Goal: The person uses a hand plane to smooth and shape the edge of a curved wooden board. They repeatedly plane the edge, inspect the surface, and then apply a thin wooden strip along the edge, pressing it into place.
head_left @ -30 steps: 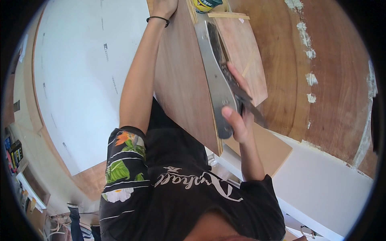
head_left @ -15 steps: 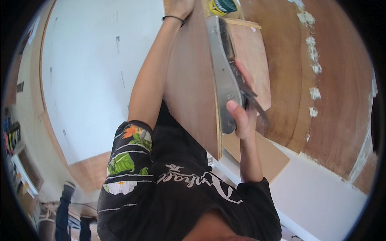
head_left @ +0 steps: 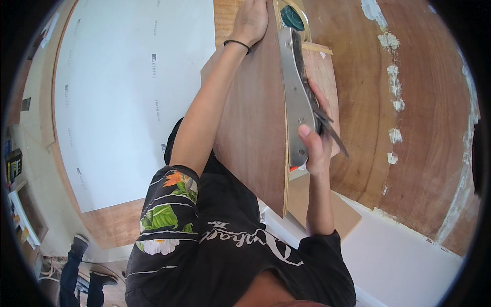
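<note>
While the right hand [head_left: 318, 144] grips a curved grey metal tool [head_left: 295, 97] near a round green tub [head_left: 292, 18], the left hand [head_left: 251, 21], grasp unclear, touches brown plywood [head_left: 250, 117].

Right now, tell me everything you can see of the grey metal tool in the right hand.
The grey metal tool is long and narrow, its flat side curved in outline and dotted with round fasteners. Darker parts show along its right side, where dark strips jut out. It lies lengthwise along the right edge of the brown board, apparently against it. The right hand holds its near half, thumb on the metal.
</note>
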